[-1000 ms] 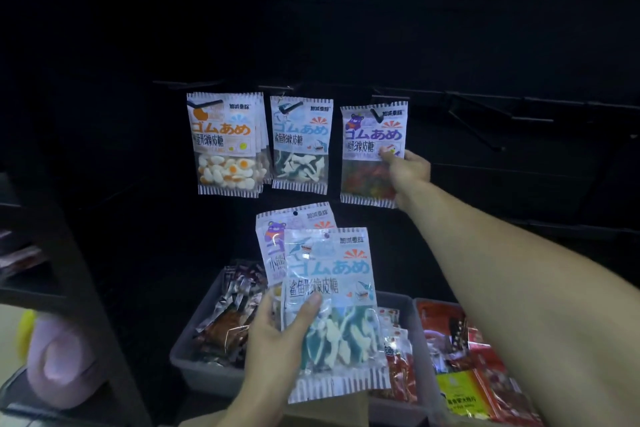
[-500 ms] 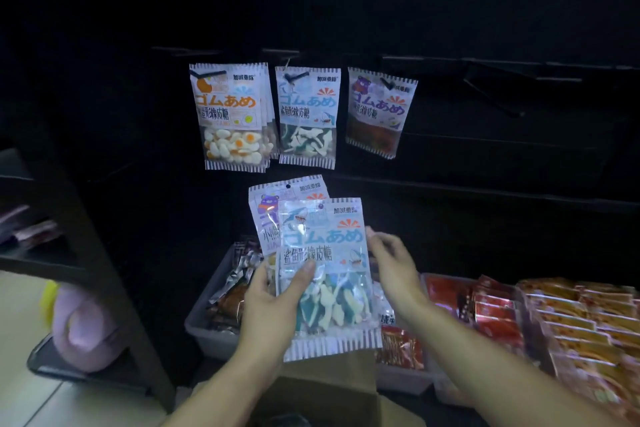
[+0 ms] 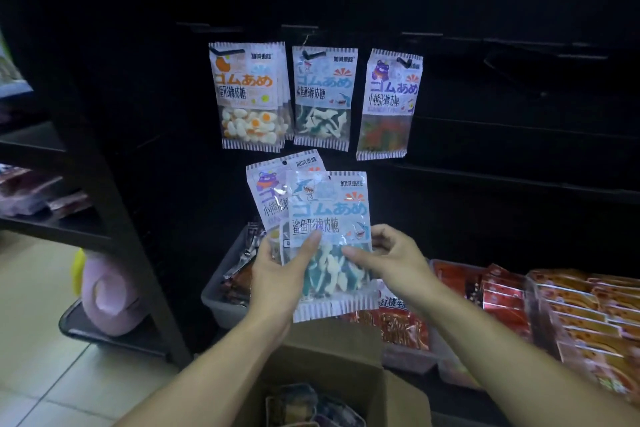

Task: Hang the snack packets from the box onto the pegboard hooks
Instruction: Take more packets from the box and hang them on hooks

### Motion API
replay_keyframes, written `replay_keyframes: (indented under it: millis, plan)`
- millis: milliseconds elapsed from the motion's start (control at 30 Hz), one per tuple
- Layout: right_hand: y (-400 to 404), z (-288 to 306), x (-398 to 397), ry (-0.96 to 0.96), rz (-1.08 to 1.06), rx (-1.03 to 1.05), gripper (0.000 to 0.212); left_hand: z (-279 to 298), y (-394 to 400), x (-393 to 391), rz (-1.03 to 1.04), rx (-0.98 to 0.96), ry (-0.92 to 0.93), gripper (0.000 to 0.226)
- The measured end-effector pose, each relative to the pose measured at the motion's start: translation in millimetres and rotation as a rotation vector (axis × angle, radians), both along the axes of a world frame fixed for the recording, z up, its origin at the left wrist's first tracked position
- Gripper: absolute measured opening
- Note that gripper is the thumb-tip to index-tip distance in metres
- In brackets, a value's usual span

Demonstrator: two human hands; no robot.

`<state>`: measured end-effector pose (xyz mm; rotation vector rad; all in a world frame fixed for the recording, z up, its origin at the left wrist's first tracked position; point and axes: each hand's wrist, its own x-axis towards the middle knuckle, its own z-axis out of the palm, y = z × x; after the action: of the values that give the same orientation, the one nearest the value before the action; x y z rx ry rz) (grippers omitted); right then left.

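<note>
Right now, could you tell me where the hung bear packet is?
It hangs rightmost of three on the pegboard, beside the hung shark packet: bear packet.

A grey bin (image 3: 221, 302) sat low at centre, against the dark display, with dark foil-wrapped snacks (image 3: 242, 270) piled in it. To its right lay red packs (image 3: 401, 322) in another bin, and further right rows of red and orange packs (image 3: 581, 315) stood on edge, running toward the near right (their print too blurred to read). On the left a dark shelf unit (image 3: 104, 184) rose from the floor, with blurred pinkish packs (image 3: 24, 194) on one shelf. Beneath it a pink rounded thing (image 3: 110, 291) rested on a dark tray (image 3: 76, 326), a yellow thing (image 3: 78, 267) just behind it. Pale floor tiles (image 3: 41, 364) filled the near left.
</note>
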<state>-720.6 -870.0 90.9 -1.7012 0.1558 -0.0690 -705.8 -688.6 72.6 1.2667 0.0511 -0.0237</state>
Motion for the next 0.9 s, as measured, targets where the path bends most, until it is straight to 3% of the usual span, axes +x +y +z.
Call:
replay_keyframes:
  millis: [100, 267, 467, 633, 767, 900]
  plan:
    - [-1.1, -0.1, 0.7, 0.014, -0.004, 0.088, 0.034, 0.1, 4.0, 1.2, 0.016, 0.022, -0.01, 0.062]
    - [-1.0, 3.0, 2.1, -0.06, -0.094, 0.113, 0.03, -11.7, 11.3, 9.6, 0.079, 0.044, -0.004, 0.08]
    - [12.1, 41.5, 17.4, -0.324, -0.219, 0.14, 0.03, -13.1, 13.1, 11.2, 0.192, 0.107, -0.005, 0.038]
    - [47.0, 91.7, 48.8, -0.461, -0.209, 0.15, 0.034, -13.4, 12.7, 11.0, 0.243, 0.142, 0.012, 0.032]
    - [63.0, 110.1, 61.1, -0.44, -0.263, 0.313, 0.03, -14.5, 18.5, 12.4, 0.235, 0.148, 0.013, 0.032]
    - [67.6, 109.1, 64.5, -0.378, -0.262, 0.309, 0.029, -14.8, 25.9, 11.8, 0.242, 0.13, 0.034, 0.03]
